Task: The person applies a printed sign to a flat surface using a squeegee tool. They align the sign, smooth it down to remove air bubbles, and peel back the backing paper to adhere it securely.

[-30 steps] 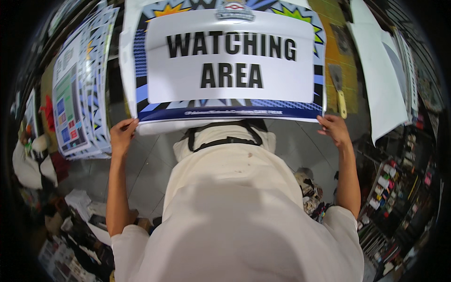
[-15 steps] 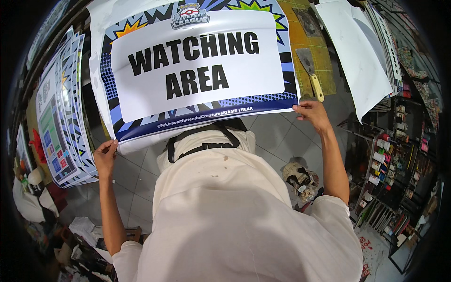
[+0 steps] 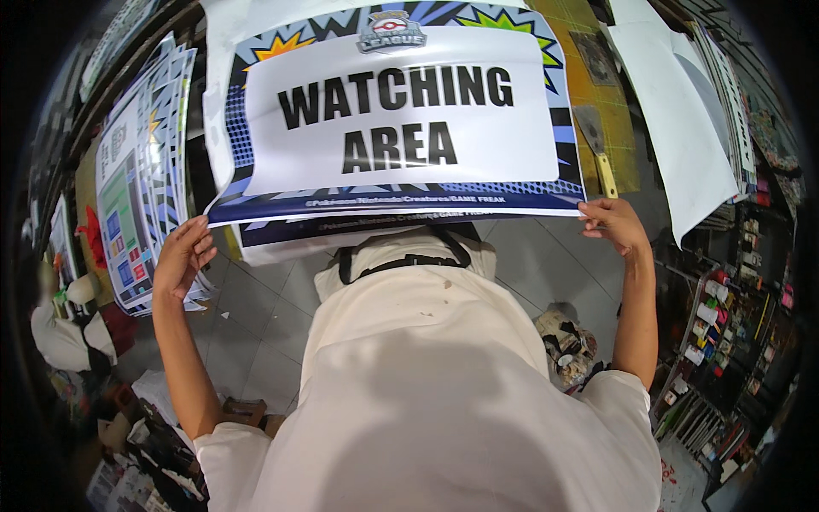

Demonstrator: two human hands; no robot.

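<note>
Holding poster (image 3: 397, 119) by btm corners — both hands (image 3: 179, 256) (image 3: 618, 226).

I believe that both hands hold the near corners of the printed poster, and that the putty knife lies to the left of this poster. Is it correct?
Not quite: in the head view, the putty knife lies to the right of the printed poster. The left hand and right hand do hold its near corners.

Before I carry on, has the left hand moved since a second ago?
Yes: left. Judged against the stack of printed sheets, the left hand has shifted toward it, and in this view now covers part of its right edge.
</note>
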